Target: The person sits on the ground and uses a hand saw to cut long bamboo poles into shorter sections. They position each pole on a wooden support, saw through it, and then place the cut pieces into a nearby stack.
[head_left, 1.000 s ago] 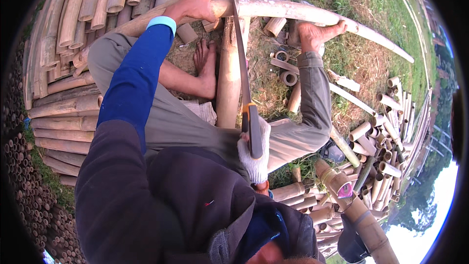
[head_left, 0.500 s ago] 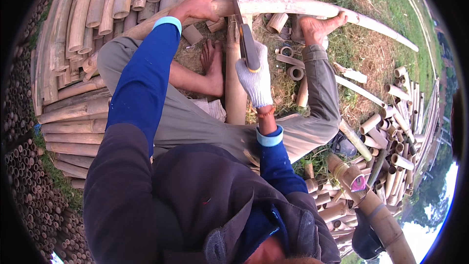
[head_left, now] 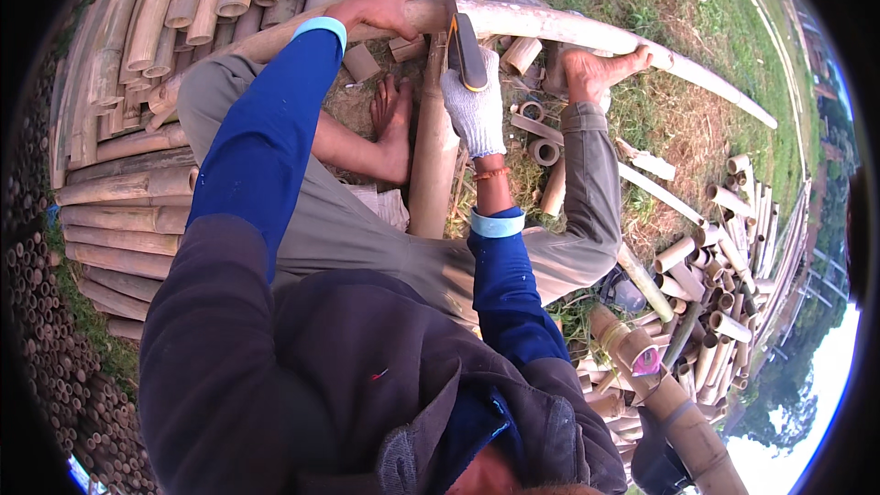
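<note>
My left hand (head_left: 380, 11) is bare and grips a long pale bamboo pole (head_left: 587, 37) that lies crosswise at the top of the head view. My right hand (head_left: 475, 110), in a white knit glove, is closed on the handle of a hand saw (head_left: 463, 50). The saw's blade runs up across the pole just right of my left hand. The pole rests over a thick upright-lying bamboo log (head_left: 433, 165) between my legs. My bare left foot (head_left: 394, 124) lies beside the log. My bare right foot (head_left: 596, 69) presses against the pole.
Stacked long bamboo poles (head_left: 137, 55) fill the left side, with bundled thin canes (head_left: 46, 312) at the lower left. Several short cut bamboo sections (head_left: 715, 302) lie piled at the right. Cut bamboo rings (head_left: 543, 151) lie on the grass by my right leg.
My right hand has pushed the saw forward from near my lap up to the pole. My left hand has kept its grip on the pole.
</note>
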`<state>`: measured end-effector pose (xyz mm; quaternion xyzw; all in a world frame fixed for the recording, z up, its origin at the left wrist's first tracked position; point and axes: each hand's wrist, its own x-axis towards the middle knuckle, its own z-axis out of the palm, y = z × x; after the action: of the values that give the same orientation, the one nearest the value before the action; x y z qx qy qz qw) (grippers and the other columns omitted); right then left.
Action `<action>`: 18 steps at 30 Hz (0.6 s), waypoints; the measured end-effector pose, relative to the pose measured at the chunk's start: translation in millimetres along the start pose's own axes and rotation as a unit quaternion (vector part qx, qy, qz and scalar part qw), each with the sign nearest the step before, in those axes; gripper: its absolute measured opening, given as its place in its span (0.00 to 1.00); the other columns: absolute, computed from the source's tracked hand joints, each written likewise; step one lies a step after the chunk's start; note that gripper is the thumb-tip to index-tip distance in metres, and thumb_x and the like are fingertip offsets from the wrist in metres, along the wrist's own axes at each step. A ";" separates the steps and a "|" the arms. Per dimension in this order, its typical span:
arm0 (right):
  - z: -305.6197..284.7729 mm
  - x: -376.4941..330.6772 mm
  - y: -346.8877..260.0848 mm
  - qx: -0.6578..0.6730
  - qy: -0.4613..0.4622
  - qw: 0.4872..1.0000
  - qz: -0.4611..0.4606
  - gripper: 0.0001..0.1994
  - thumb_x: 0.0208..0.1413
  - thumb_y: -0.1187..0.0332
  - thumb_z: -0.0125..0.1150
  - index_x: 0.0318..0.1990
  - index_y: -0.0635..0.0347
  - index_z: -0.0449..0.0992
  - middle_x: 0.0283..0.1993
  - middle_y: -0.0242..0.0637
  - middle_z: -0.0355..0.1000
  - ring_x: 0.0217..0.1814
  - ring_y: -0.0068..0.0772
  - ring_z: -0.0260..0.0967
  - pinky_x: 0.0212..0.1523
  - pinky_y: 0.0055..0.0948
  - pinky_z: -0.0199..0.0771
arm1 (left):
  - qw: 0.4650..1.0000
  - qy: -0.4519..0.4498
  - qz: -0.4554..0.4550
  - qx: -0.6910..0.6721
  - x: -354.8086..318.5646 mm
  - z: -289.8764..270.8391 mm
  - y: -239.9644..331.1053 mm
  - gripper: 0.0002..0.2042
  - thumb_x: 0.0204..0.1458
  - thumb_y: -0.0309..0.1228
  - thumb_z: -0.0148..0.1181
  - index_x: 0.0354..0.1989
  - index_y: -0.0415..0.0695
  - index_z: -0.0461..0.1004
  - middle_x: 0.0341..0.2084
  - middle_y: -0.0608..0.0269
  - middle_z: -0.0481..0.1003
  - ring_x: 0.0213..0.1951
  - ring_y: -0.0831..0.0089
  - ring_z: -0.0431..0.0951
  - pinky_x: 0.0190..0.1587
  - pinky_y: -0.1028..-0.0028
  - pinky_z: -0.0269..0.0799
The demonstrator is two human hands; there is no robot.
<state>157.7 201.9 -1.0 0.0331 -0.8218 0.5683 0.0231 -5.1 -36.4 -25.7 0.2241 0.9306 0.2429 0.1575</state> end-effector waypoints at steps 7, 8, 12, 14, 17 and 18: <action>-72.0 -212.8 -69.5 -0.180 -0.032 0.982 -0.043 0.33 0.57 0.82 0.58 0.73 0.65 0.65 0.59 0.44 0.71 0.51 0.35 0.72 0.60 0.35 0.76 | 0.997 0.057 0.025 0.044 -5.4 10.1 -26.3 0.37 0.38 0.52 0.78 0.53 0.36 0.84 0.44 0.39 0.86 0.45 0.44 0.87 0.51 0.54 0.83; -83.6 -246.9 -86.1 -0.118 -0.035 0.991 0.056 0.34 0.56 0.84 0.56 0.74 0.65 0.64 0.59 0.41 0.70 0.47 0.29 0.70 0.58 0.32 0.77 | 0.997 0.060 0.013 0.046 -4.3 6.0 -28.1 0.37 0.38 0.52 0.78 0.54 0.36 0.84 0.45 0.38 0.86 0.45 0.44 0.87 0.52 0.54 0.83; -84.1 -225.7 -76.2 -0.126 -0.042 0.990 0.043 0.34 0.57 0.82 0.56 0.74 0.66 0.64 0.60 0.43 0.70 0.53 0.35 0.75 0.60 0.35 0.77 | 0.999 0.019 -0.011 0.043 -7.0 3.7 -10.3 0.40 0.38 0.52 0.78 0.58 0.37 0.82 0.47 0.37 0.85 0.48 0.43 0.87 0.54 0.53 0.82; -56.8 -148.2 -49.4 -0.098 0.017 0.994 0.036 0.29 0.59 0.80 0.58 0.70 0.64 0.67 0.56 0.44 0.72 0.54 0.38 0.76 0.60 0.34 0.76 | 0.999 0.017 0.017 0.043 5.8 9.5 13.8 0.40 0.38 0.51 0.78 0.59 0.38 0.82 0.47 0.37 0.85 0.49 0.43 0.86 0.55 0.52 0.82; -17.3 -24.4 -10.0 -0.042 -0.004 0.999 0.023 0.24 0.61 0.75 0.65 0.64 0.63 0.69 0.55 0.48 0.75 0.55 0.43 0.77 0.59 0.37 0.77 | 0.999 0.017 -0.032 0.025 -8.9 1.6 21.7 0.38 0.39 0.51 0.78 0.58 0.38 0.82 0.47 0.38 0.85 0.50 0.42 0.86 0.55 0.52 0.82; -9.1 -13.0 -13.9 -0.044 0.002 0.999 0.007 0.24 0.61 0.73 0.67 0.64 0.63 0.69 0.56 0.50 0.75 0.55 0.46 0.77 0.60 0.39 0.78 | 0.998 0.026 -0.030 0.044 -12.7 -1.4 17.4 0.37 0.39 0.50 0.78 0.57 0.39 0.82 0.47 0.38 0.85 0.50 0.42 0.86 0.55 0.52 0.82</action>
<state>171.8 205.9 14.1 0.0252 -0.8464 0.5315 0.0227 11.0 -29.6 -13.0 0.1959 0.9507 0.2022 0.1303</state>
